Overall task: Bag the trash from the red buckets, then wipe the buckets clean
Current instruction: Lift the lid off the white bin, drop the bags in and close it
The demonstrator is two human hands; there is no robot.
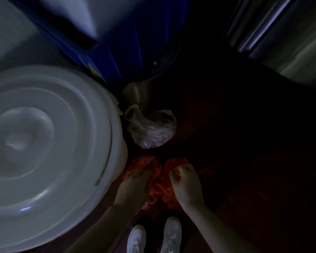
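Our right hand (186, 183) pinches the rim of the thin red plastic bag (155, 189), probably light, limp and slippery; we cannot tell our left hand (133, 187) grip.

We have one view, worn on the person's head and tipped almost straight down at the floor (244, 161). The white shoes (171, 232) sit at the bottom centre of the frame, and both forearms rise from the lower edge. The left hand (133, 185) and right hand (186, 183) are close below us at lower centre, on the red bag (159, 190). The white lid (44, 134) fills the left side, very near the lens. The wide angle splays the blue bin (131, 42) outward at upper centre. The picture is dim, and the top is blurred.
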